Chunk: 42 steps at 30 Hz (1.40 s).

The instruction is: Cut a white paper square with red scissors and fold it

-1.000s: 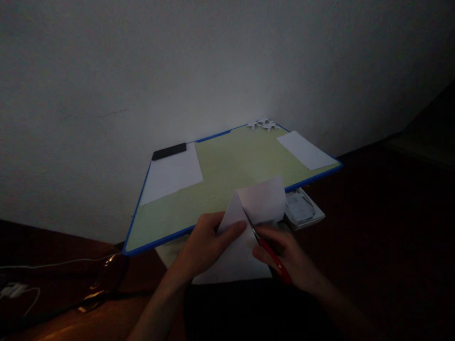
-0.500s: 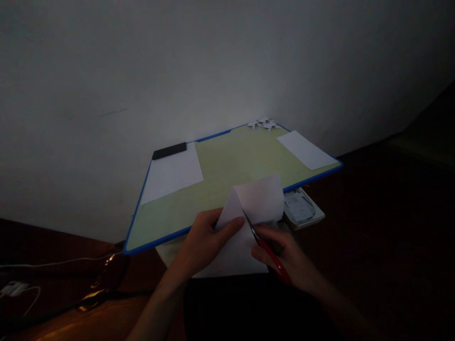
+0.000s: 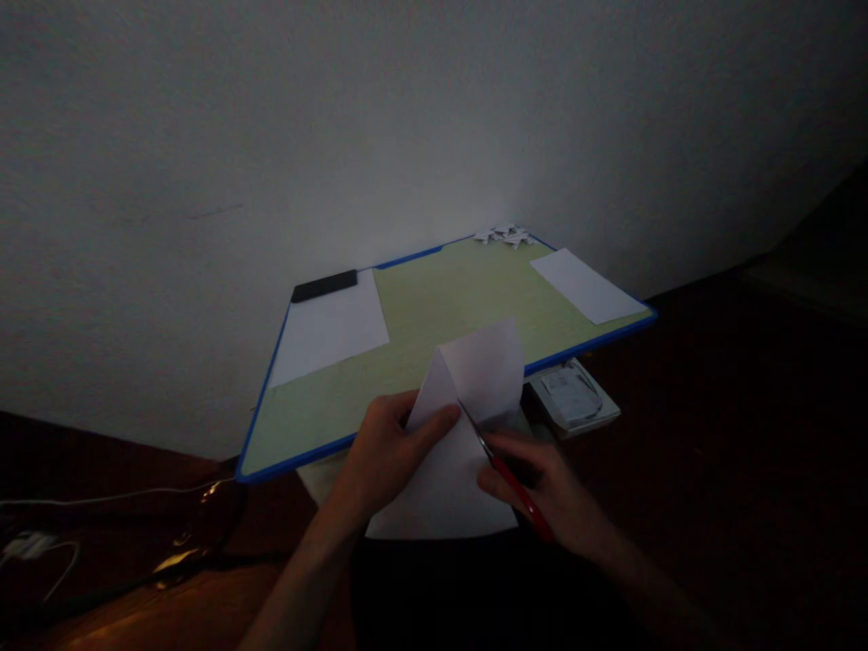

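Note:
A folded white sheet of paper is held up over my lap, in front of the table's near edge. My left hand pinches it at the left, thumb on the near face and fingers behind. In my right hand is a pair of scissors with red handles, gripped at the handles. Its metal blades point up and left and meet the paper near my left thumb, along a slanting line. The far flap of the paper stands up behind the blades.
A greenish table with a blue rim stands against the wall. On it lie white paper with a dark flat object at the left, another paper sheet at the right, and several white paper stars. A whitish box-like object sits below the right edge.
The far flap of the paper has shifted left and swung slightly upright. My left hand has moved a little left with it. The scissors stay nearly in place at the paper.

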### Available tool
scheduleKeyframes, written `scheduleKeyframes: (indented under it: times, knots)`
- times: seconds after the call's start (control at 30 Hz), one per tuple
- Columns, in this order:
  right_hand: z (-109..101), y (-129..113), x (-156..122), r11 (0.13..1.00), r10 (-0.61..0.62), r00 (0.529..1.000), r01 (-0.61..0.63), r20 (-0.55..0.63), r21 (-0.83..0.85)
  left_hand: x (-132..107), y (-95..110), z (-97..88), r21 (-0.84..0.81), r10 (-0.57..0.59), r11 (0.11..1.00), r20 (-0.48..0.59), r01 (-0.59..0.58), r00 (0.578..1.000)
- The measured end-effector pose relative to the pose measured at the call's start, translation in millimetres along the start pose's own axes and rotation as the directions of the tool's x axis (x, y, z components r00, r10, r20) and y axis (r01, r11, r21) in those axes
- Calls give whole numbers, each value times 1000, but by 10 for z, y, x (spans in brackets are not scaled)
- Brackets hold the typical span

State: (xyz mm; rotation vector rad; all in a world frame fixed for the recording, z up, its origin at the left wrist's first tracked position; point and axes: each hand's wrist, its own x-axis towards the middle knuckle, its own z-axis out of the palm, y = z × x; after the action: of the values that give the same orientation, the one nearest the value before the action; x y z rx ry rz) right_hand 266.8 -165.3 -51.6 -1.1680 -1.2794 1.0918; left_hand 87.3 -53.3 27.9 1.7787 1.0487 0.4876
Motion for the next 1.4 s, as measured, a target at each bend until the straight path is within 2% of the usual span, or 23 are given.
scheduleKeyframes:
  times: [0.7, 1.0, 1.4]
  knots:
    - [68, 7, 0, 999, -46, 999, 45, -29, -10, -8, 5, 14, -43, -26, 999, -18, 26, 999]
    - [76, -18, -2, 999, -53, 998, 53, -33, -6, -7, 3, 8, 29, -2, 1000, -32, 3, 999]
    - [77, 7, 2, 999, -42, 998, 43, -46, 19, -18, 29, 11, 1, -20, 1000, -28, 20, 999]
